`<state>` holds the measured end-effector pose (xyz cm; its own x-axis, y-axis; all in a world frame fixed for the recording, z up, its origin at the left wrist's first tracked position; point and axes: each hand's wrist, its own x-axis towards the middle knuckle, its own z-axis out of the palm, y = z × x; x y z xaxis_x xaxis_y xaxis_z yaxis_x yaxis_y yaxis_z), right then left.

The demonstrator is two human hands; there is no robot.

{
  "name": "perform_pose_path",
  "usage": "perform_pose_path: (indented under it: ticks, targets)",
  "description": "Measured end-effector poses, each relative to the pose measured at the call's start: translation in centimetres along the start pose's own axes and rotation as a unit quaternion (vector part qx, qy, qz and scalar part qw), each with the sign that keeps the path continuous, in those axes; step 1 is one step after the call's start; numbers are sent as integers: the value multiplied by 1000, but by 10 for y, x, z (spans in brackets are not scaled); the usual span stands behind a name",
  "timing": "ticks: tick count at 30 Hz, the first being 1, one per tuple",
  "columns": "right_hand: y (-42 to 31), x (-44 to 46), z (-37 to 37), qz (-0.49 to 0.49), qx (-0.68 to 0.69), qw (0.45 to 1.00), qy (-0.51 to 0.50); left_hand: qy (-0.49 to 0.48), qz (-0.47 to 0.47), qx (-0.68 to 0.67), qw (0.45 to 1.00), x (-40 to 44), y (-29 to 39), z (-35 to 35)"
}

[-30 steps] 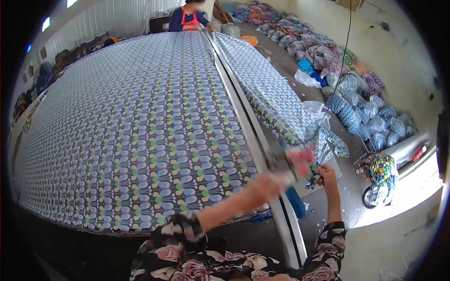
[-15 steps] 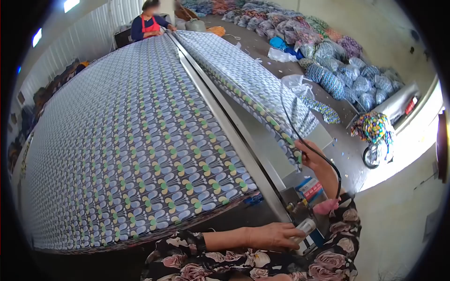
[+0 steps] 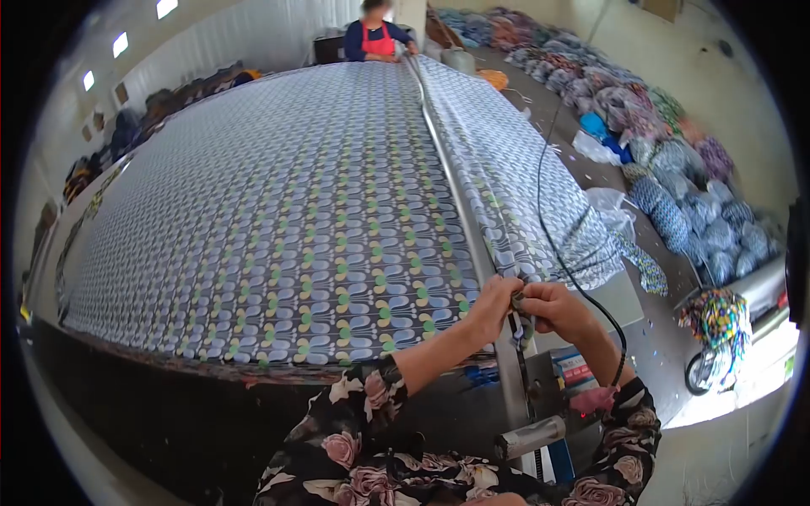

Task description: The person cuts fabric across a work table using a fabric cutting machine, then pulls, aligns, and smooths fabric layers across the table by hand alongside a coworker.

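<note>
Patterned fabric (image 3: 337, 211) in blue, green and grey covers the large table, crossed lengthwise by a metal rail (image 3: 460, 190). Right of the rail lies a further strip of the fabric (image 3: 540, 185). My left hand (image 3: 496, 308) pinches the near end of this strip over the rail. Close beside it, nearly touching, my right hand (image 3: 553, 310) has its fingers closed on the same fabric end. Below the hands, a cutting machine with a cylindrical handle (image 3: 531, 437) rests at the rail's near end, untouched. Its black cable (image 3: 561, 253) loops up past my right forearm.
At the table's far end a co-worker (image 3: 375, 38) in a red apron has hands near the rail. Bagged bundles (image 3: 666, 211) line the right wall. A multicoloured bundle (image 3: 717, 316) sits above a wheel at the right. A small red and white box (image 3: 574, 367) is beside the machine.
My left hand has left the machine's handle and taken hold of the fabric end. My right hand has brought that end leftward onto the rail. The view has shifted.
</note>
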<state>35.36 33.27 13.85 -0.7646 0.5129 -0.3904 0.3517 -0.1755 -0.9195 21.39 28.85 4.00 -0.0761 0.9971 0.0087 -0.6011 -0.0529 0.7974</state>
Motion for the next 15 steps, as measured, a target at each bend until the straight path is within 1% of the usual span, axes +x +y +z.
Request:
perform_pose_path:
  ticks: [1,2,4,5,6,7,8,9,10,11,12,13,14,15]
  targets:
    - [-1,-3,-2,-1,-50,999,4,108,-54,-7,993,-1,9,2]
    - [-2,-7,-5,-4,-100,995,9,114,-47,-12,992,-4,22,-5]
    - [6,-20,-20,-3,-179,982,50,43,-41,-134,989,-14,51,-38]
    - [16,-28,-33,-4,-210,975,74,74,-11,-132,988,-29,77,-46]
    - [32,-36,-49,-4,-267,955,127,106,18,-131,985,-49,106,-52]
    - [48,-46,-66,-3,-324,929,178,158,50,-122,979,-67,134,-58]
    - [59,-61,-83,37,-320,919,228,210,80,-115,968,-84,157,-72]
    - [93,-72,-131,65,-387,877,279,223,90,-76,968,-102,169,-108]
    - [89,-100,-138,35,-411,839,354,237,101,-38,966,-117,179,-140]
    - [123,-116,-198,28,-354,821,447,246,107,-41,962,-134,196,-146]
    - [78,-131,-155,-52,-488,715,498,279,137,-85,947,-158,217,-145]
    - [66,-142,-157,-64,-405,733,543,314,170,-129,925,-181,231,-152]
    - [55,-152,-158,-86,-317,740,587,325,150,-114,927,-200,233,-168]
    - [44,-154,-144,-135,-336,728,582,343,133,-102,925,-220,229,-185]
